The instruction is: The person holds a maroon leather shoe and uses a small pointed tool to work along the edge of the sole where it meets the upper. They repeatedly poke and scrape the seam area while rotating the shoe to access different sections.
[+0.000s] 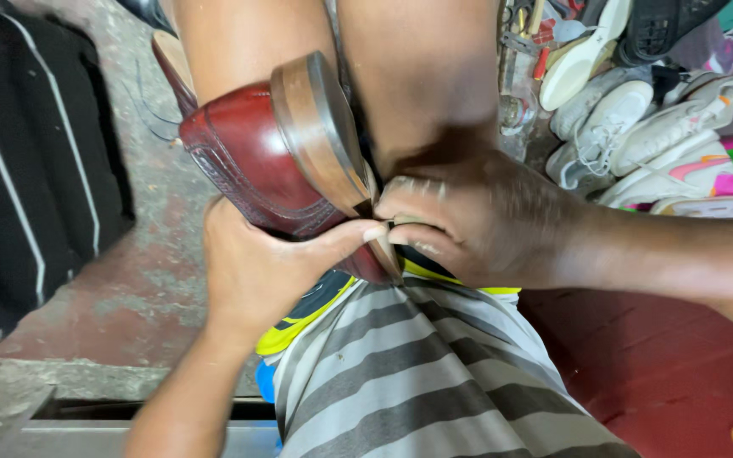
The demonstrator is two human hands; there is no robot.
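**Both hands on the red shoe, clutter at your right**

You hold a dark red leather shoe (252,157) sole-up between your bare knees, its tan heel block (320,127) facing the camera. Your left hand (260,271) cups the upper from below, its grip closed around the shoe with the thumb stretched across to the sole edge. Your right hand (477,220) comes in from the right, its grip pinched narrow at that same edge, fingertips meeting your left thumb; whatever it pinches is too small and hidden to tell.

Under the shoe lies a yellow and black object (311,309) resting on your grey striped shorts (417,373). Just beyond your right wrist, a heap of white sneakers (638,127), one with pink trim, crowds the floor, with small tools (523,38) and loose soles behind it. To your left sits a black bag with white stripes (27,161) on the worn concrete floor (129,288), well apart from your hands.
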